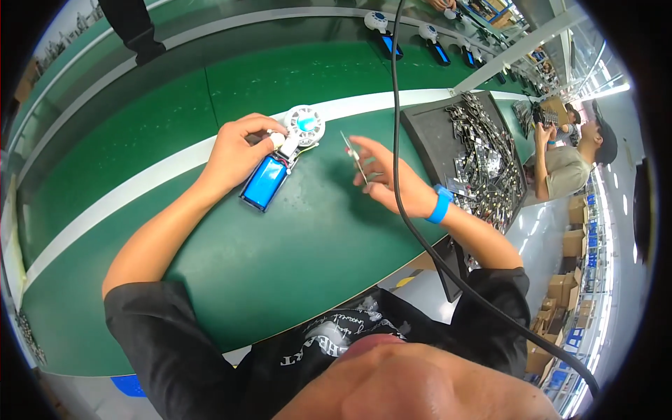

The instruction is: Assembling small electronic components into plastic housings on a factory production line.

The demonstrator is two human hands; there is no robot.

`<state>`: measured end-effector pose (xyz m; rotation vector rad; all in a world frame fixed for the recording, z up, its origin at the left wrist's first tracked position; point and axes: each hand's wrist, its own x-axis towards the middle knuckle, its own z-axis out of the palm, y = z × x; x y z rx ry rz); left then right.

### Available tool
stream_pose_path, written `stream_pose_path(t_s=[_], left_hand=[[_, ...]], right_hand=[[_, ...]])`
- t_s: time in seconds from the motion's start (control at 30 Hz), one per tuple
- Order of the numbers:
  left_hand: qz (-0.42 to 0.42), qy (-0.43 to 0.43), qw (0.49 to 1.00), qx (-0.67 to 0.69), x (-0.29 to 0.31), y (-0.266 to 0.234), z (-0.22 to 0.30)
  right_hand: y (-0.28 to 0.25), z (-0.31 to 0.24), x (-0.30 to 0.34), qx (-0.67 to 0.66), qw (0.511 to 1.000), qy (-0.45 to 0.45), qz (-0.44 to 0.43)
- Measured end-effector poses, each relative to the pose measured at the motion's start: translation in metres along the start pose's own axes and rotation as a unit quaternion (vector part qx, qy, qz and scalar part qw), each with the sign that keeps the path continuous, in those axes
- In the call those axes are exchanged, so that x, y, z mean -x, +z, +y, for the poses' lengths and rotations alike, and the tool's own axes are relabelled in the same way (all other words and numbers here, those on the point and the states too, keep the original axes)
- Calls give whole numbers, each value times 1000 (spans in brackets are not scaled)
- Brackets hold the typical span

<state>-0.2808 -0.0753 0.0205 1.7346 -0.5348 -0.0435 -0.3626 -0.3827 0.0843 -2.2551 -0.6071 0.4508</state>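
Observation:
An opened handheld fan unit lies on the green bench (pixel 280 245), with a round white fan head (pixel 305 126) at its far end. Its near half is a dark casing holding a blue battery pack (pixel 264 183); thin wires show between the two. My left hand (pixel 241 150) is closed on the fan unit's white neck, thumb and fingers pinching it. To the right, lifted off the bench, my right hand (pixel 392 178) pinches a small thin circuit board (pixel 355 157), seen nearly edge-on and slightly blurred.
A dark tray (pixel 427 140) heaped with small circuit boards (pixel 486 168) stands right of my hand. A black cable (pixel 399 140) hangs across the view. More fan units (pixel 434 45) line the far green belt. A co-worker (pixel 570 164) sits at the right.

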Motion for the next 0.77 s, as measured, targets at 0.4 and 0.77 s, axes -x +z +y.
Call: stream_pose_path(t_s=[0.4,0.77], left_hand=[[49,68,996,-9,1,-1,2],[51,166,931,-322,2,-18,11]], right_hand=[[65,-5,-132,-271,936,-112,196],[65,-4,-117,-155,966,-127,166]])
